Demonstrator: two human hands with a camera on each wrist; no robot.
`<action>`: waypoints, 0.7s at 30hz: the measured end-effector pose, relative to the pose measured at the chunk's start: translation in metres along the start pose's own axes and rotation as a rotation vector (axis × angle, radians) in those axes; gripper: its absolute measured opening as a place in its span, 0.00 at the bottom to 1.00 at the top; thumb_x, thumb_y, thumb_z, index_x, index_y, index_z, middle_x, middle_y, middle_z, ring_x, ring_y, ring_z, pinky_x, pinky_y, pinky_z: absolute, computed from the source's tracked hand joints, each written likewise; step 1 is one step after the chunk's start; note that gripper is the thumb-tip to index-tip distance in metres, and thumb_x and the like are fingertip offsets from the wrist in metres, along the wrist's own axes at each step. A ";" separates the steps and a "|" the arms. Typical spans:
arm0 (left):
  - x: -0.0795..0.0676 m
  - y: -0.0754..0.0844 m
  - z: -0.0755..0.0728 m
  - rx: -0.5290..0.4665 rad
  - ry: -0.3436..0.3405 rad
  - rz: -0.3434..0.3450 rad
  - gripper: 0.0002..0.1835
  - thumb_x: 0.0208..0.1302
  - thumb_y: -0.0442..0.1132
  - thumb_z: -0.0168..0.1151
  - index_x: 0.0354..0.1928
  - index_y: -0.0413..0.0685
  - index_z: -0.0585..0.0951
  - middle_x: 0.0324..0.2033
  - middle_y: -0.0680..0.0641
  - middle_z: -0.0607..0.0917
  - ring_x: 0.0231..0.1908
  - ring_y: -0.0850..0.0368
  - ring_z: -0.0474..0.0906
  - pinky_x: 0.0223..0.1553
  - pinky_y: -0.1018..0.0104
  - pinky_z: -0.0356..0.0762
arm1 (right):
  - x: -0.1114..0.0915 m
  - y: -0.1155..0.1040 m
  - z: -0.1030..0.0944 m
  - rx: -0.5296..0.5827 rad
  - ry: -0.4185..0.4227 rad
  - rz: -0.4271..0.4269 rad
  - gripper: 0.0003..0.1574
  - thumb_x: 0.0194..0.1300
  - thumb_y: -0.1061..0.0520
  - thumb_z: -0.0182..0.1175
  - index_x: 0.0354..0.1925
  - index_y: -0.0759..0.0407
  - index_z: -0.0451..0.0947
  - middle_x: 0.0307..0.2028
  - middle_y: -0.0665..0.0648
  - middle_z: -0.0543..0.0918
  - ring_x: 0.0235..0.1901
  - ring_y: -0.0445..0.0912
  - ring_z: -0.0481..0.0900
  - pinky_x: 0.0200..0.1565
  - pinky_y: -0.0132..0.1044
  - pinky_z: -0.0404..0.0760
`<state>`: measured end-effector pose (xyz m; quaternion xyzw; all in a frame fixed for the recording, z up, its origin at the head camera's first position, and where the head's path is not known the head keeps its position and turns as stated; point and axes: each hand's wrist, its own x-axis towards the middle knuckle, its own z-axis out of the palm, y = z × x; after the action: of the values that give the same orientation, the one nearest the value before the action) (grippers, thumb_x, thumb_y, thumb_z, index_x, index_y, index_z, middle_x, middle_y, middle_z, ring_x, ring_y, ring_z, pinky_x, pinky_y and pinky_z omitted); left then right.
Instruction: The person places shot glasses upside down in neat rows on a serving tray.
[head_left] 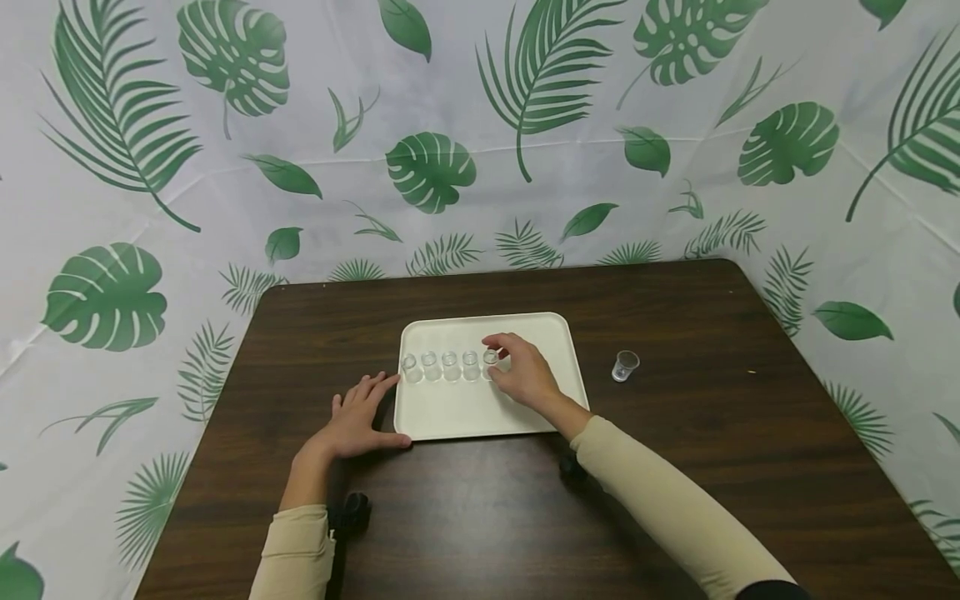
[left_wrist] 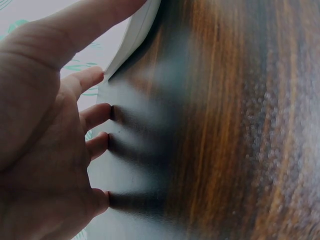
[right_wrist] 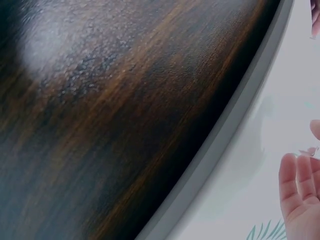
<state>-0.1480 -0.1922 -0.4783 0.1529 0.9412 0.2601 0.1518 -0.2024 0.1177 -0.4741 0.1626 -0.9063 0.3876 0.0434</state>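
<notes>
Several small clear cups (head_left: 450, 367) stand in a row on a white rectangular tray (head_left: 480, 417). At the row's right end, my right hand (head_left: 525, 375) pinches the last cup (head_left: 491, 358) between thumb and fingers; the right wrist view catches this hand (right_wrist: 302, 195) only at its edge. My left hand (head_left: 356, 421) lies spread at the tray's left side, its thumb and index finger against the rim. Seen from the left wrist, that hand (left_wrist: 45, 125) has its other fingertips resting on the dark table. Nothing is held in it.
Another clear cup (head_left: 625, 365) is on the dark wood table (head_left: 697, 400), to the right of the tray. A leaf-printed cloth (head_left: 450, 100) hangs behind the table and along its sides.
</notes>
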 end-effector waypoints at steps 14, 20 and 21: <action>0.001 -0.001 0.001 0.000 -0.010 -0.002 0.59 0.46 0.70 0.71 0.77 0.54 0.56 0.74 0.38 0.53 0.73 0.33 0.43 0.60 0.23 0.36 | -0.002 0.007 -0.017 0.029 0.044 -0.021 0.30 0.53 0.62 0.71 0.57 0.56 0.78 0.47 0.54 0.81 0.44 0.48 0.80 0.44 0.44 0.77; 0.000 0.000 0.000 0.000 -0.002 0.000 0.59 0.46 0.68 0.72 0.76 0.54 0.56 0.74 0.38 0.54 0.73 0.33 0.43 0.60 0.23 0.36 | -0.007 0.014 -0.052 0.118 0.147 -0.028 0.27 0.57 0.62 0.69 0.56 0.61 0.79 0.46 0.58 0.81 0.44 0.51 0.79 0.36 0.45 0.80; -0.001 0.000 0.000 -0.001 0.000 0.003 0.59 0.46 0.68 0.72 0.76 0.53 0.56 0.74 0.37 0.54 0.72 0.33 0.43 0.59 0.22 0.36 | -0.008 0.016 -0.059 0.136 0.173 -0.017 0.26 0.57 0.62 0.69 0.55 0.61 0.79 0.45 0.58 0.81 0.44 0.51 0.78 0.36 0.45 0.79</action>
<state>-0.1477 -0.1929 -0.4783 0.1543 0.9409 0.2608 0.1513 -0.2029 0.1726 -0.4454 0.1386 -0.8694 0.4604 0.1136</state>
